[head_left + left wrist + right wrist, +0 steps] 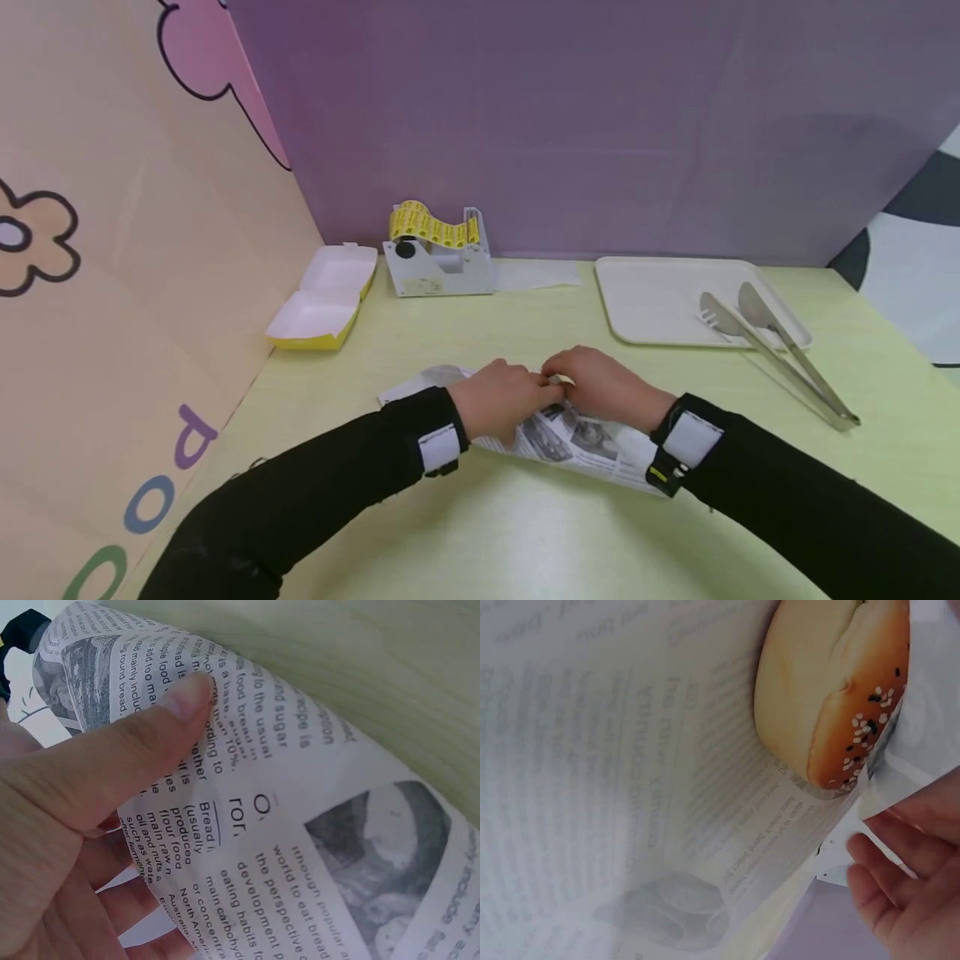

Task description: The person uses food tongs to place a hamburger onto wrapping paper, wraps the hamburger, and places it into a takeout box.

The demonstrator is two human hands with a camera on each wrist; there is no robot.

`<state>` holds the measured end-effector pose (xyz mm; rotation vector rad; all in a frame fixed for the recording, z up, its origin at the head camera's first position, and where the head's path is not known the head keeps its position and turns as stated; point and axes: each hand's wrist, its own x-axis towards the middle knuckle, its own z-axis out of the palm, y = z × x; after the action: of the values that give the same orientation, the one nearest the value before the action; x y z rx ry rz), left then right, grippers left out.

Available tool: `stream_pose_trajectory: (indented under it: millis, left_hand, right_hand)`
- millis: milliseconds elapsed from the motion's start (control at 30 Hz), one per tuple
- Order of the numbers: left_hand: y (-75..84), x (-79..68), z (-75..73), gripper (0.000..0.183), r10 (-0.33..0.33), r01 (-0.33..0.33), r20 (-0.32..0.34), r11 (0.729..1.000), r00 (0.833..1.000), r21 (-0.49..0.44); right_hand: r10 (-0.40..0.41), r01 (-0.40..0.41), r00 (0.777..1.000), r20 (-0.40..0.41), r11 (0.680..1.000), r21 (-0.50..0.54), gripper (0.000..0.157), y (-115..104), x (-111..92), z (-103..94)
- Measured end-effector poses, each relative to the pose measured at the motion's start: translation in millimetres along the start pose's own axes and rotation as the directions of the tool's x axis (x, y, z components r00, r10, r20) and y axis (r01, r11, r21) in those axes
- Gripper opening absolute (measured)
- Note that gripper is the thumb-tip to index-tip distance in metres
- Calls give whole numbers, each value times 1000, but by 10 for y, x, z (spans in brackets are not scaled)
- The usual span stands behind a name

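Note:
A sheet of newsprint-patterned wrapping paper [600, 442] is bent up between both hands over the table. In the right wrist view a bun [832, 697], golden on one side with black and white sesame seeds, lies against the inside of the sheet. My left hand [498, 400] pinches the paper [277, 780], its thumb [176, 697] on the printed outer face and its fingers behind. Close beside it, my right hand [607, 387] bends over the top of the fold. Its fingertips [862, 847] pinch the paper's edge next to the bun.
An open yellow box [322, 304] with a white inside stands at the back left. Beside it is a label dispenser [442, 262] with a yellow sticker roll. Metal tongs [795, 362] lean on a white tray [645, 300] at the right. A purple partition [562, 125] rises behind.

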<state>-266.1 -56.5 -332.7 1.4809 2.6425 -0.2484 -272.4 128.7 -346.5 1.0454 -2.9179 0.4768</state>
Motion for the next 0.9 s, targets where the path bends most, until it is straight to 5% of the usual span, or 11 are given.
stream_pose_trajectory:
  millis: [167, 300, 467, 900]
  left_hand:
    - [-2, 0, -21, 82, -16, 17, 36, 999, 999, -28]
    - [-10, 14, -27, 87, -6, 9, 71, 999, 997, -42]
    - [-19, 29, -31, 87, 15, -11, 84, 999, 996, -46]
    - [-63, 75, -48, 98, -7, 29, 146, 989, 989, -147]
  right_hand:
    - [55, -86, 973, 226, 988, 130, 46, 10, -48, -50]
    - [78, -152, 943, 324, 966, 209, 68, 46, -80, -55]
    - [26, -114, 945, 327, 961, 251, 87, 97, -97, -26]
    - [64, -181, 938, 339, 929, 324, 87, 124, -119, 19]
